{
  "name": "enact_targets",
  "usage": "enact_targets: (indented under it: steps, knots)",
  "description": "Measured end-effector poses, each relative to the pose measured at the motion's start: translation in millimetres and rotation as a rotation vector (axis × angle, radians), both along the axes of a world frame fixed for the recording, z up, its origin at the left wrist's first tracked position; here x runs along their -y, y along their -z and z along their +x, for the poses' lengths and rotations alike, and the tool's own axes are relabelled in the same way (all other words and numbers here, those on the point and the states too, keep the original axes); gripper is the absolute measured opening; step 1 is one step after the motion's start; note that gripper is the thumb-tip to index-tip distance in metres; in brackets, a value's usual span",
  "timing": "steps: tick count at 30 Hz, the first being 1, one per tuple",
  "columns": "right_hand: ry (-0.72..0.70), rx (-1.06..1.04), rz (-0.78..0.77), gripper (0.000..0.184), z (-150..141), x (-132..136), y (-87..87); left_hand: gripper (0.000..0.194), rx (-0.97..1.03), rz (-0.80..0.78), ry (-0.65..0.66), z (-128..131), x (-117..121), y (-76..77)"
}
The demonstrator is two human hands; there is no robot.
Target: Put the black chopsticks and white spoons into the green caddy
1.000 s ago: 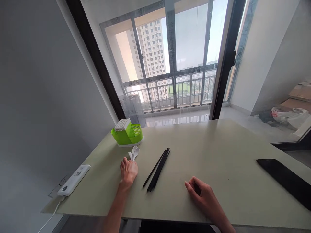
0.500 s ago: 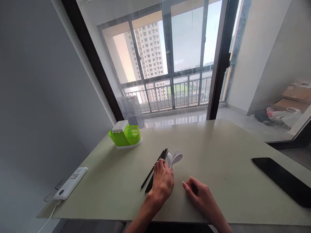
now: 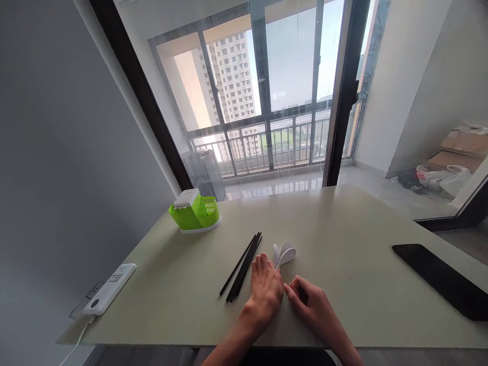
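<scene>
My left hand (image 3: 266,285) is closed, fingers curled toward the tabletop. White spoons (image 3: 286,252) stick out past its thumb side, bowls fanned at the far end; their handles are hidden under the hand. Just left of it lies a loose bundle of black chopsticks (image 3: 244,267), slanted and apart from the fingers. My right hand (image 3: 310,301) rests close by on the right, curled into a loose fist with the thumb against the fingers and nothing visible inside.
A green utensil caddy (image 3: 195,212) with a white top and base stands at the table's (image 3: 168,295) far left. A white power strip (image 3: 110,290) with a cable lies along the left edge. At the right lies a long black flat object (image 3: 442,279). Glass doors are beyond the table.
My left hand has moved right, away from the chopsticks, and the spoons have shifted right with it. The chopsticks now show more fully. My right hand has hardly moved.
</scene>
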State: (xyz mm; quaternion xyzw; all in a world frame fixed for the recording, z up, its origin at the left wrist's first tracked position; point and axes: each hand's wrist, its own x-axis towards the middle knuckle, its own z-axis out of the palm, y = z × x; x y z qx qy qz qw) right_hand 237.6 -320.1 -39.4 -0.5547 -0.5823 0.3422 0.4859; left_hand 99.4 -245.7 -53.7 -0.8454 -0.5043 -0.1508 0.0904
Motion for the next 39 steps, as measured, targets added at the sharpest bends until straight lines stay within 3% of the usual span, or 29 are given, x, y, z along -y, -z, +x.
enact_targets:
  steps: [3,5,15,20,23,26,31,33,35,39]
  knots:
    - [0.006,0.001,0.007,0.045,-0.1,-0.3,0.2,0.041,-0.069,0.037,-0.013,-1.3,-1.9,6.5]
    - [0.007,-0.002,0.01,0.045,-0.4,-0.4,-0.4,0.04,-0.119,0.015,-0.014,1.7,-4.2,1.4]
    - [0.005,0.009,0.002,0.045,-0.2,1.0,0.4,0.038,-0.198,-0.039,-0.023,9.0,10.5,-55.4]
    - [0.01,0.011,0.004,0.045,0.1,1.3,-0.7,0.048,-0.22,-0.105,-0.009,-1.0,8.2,-79.6]
    - [0.018,0.024,0.001,0.046,0.5,1.3,-2.2,0.05,-0.138,-0.053,0.003,-22.1,-16.0,-103.5]
    - [0.018,0.027,0.01,0.045,0.7,1.5,-3.1,0.045,-0.033,0.133,-0.052,-56.7,-61.2,-136.4]
    - [0.03,0.024,0.004,0.044,-0.5,1.9,-4.0,0.058,0.082,0.379,-0.346,-136.3,-146.9,-186.1]
    - [0.024,0.019,-0.001,0.045,-0.9,1.6,-4.1,0.066,0.113,0.395,-0.452,-167.4,-171.1,-196.8]
    - [0.015,0.016,-0.009,0.046,-1.1,1.1,-3.6,0.067,0.131,0.274,-0.503,-190.8,-186.8,-201.7]
    - [0.008,0.022,-0.014,0.046,-0.9,0.2,-1.8,0.062,0.145,0.087,-0.46,-200.9,-196.3,-199.3]
